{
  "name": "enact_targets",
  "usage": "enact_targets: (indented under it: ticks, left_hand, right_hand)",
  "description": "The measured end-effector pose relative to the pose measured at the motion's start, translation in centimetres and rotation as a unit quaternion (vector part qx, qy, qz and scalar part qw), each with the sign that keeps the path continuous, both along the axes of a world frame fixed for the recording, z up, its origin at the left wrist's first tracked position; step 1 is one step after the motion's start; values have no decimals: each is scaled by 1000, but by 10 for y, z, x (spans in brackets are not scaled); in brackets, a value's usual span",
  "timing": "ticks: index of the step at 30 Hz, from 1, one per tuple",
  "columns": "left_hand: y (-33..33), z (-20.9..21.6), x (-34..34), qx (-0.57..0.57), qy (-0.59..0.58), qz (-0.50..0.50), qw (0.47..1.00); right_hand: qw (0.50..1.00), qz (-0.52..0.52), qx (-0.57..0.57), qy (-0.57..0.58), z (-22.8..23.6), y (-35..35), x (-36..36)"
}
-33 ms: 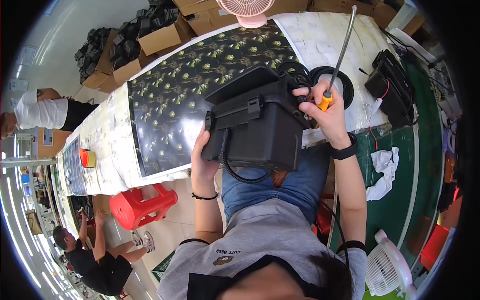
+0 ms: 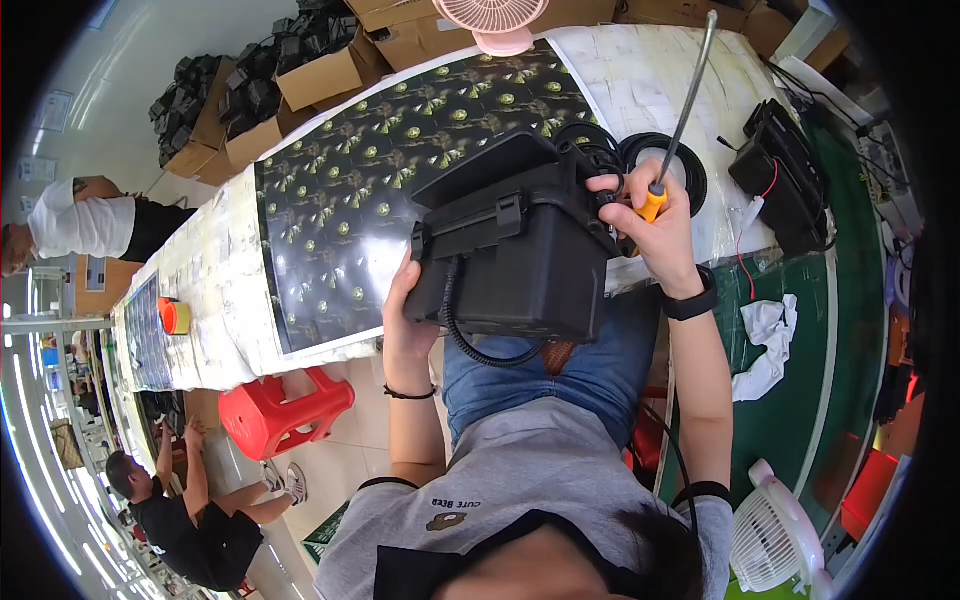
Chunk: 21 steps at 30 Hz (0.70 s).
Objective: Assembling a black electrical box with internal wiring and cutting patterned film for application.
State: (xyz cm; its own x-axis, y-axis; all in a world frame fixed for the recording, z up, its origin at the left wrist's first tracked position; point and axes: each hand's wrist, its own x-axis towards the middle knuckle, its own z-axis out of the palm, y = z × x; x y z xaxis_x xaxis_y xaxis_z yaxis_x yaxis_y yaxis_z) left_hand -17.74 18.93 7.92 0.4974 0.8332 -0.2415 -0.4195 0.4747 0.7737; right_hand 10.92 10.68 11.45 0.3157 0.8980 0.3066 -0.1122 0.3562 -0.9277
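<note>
A black plastic box (image 2: 500, 265) with latches, a raised lid flap and a ribbed black hose (image 2: 450, 310) is held above my lap, tilted. My left hand (image 2: 402, 310) grips its left side, with the fingers mostly hidden beneath. At the right side of the box is my right hand (image 2: 655, 220), closed round a screwdriver (image 2: 655, 203) with a yellow handle. Its long metal shaft points up and away. The thumb and index finger of that hand also pinch a small black fitting (image 2: 604, 198) on the side of the box. A coiled black cable (image 2: 692, 185) lies behind this hand.
A dark patterned sheet (image 2: 330, 220) covers part of the table (image 2: 225, 300). Another black device (image 2: 785, 175) with a red wire lies right, near a white cloth (image 2: 770, 340). A pink fan (image 2: 500, 35) stands at the back, a red stool (image 2: 285, 410) at left. Two people are at left.
The crouching person at lower left has shifted their hands slightly. My hands, the box and the screwdriver stay almost in place.
</note>
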Motion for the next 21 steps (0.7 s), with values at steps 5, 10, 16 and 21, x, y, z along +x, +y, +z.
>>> enact_targets:
  ticks: [5, 10, 16, 21]
  left_hand:
    - [-9, -2, 9, 50, 13, 6, 999]
    - [-12, 0, 14, 97, 3, 9, 995]
    - [-14, -7, 16, 164, -21, 39, 985]
    - [-14, 1, 19, 217, -8, 103, 971]
  right_hand:
    - [998, -39, 43, 13, -7, -2, 4]
    - [997, -26, 73, 5, -11, -4, 5]
    - [994, -62, 85, 19, -15, -4, 1]
    - [996, -71, -59, -9, 0, 0, 6]
